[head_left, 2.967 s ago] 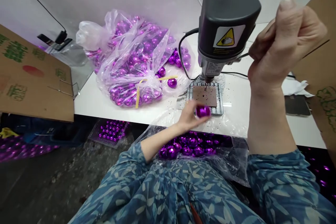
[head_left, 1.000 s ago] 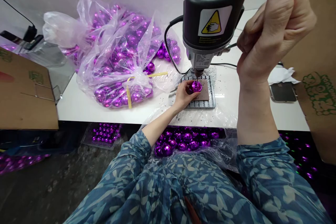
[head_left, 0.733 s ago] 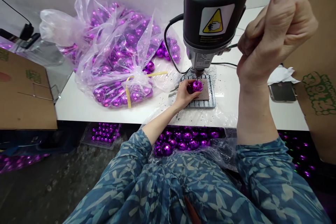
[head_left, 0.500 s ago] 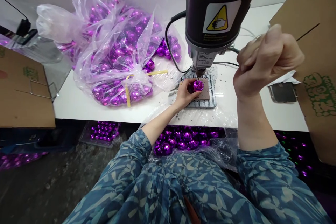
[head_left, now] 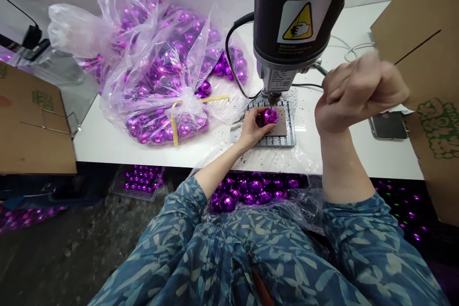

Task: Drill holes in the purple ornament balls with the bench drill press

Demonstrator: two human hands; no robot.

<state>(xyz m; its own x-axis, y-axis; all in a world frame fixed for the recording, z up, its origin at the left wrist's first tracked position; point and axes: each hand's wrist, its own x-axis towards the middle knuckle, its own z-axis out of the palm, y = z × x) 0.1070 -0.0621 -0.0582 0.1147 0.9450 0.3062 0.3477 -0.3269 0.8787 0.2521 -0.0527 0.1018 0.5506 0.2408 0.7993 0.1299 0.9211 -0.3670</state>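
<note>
Under the bit of a drill press [head_left: 303, 19], my left hand [head_left: 252, 128] pinches a shiny purple mirror-faceted ball [head_left: 270, 115] between thumb and fingers. The ball sits on a brown square pad [head_left: 281, 126] on the slotted metal base [head_left: 289, 139]. The bit meets the top of the ball, though I cannot tell how deep. To the right of the press, my right hand [head_left: 358, 91] is closed in a fist, slightly blurred, around the drill press lever [head_left: 320, 69]. Most of the lever is hidden by the fingers.
A clear bag [head_left: 161, 71] full of purple balls, with a yellow tie, lies left on the white table [head_left: 107, 146]. More balls [head_left: 251, 193] lie in plastic at my lap. A phone [head_left: 389, 125] and cardboard box [head_left: 426, 81] are right; another box [head_left: 36, 124] stands left.
My right hand has swung down and slightly left with the lever. My left hand holds the ball in the same spot under the bit.
</note>
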